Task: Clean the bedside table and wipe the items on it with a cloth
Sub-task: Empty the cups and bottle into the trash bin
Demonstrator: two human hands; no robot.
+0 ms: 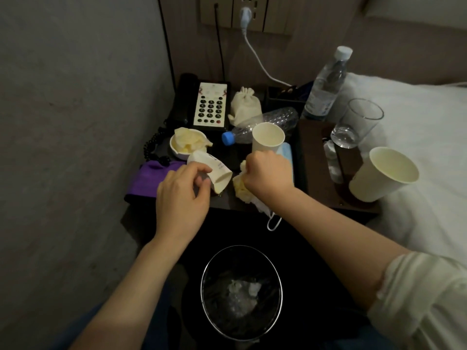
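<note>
The dark bedside table point(318, 198) is crowded with litter. My left hand point(180, 198) grips a paper cup lying on its side point(214, 173) near the front edge. My right hand point(267, 174) is curled around a crumpled yellowish tissue point(240, 188), right by an upright paper cup point(267, 137). A purple cloth point(149, 180) lies at the front left corner, partly under my left hand. A face mask point(273, 218) hangs over the front edge below my right wrist.
A telephone point(209, 104), a small bowl of tissues point(187, 144), a cloth pouch point(243, 106), a crushed bottle point(265, 125), an upright water bottle point(326, 84), a glass point(353, 125) and another paper cup point(381, 173) stand around. A lined bin point(241, 291) sits below; the bed point(417, 122) is right.
</note>
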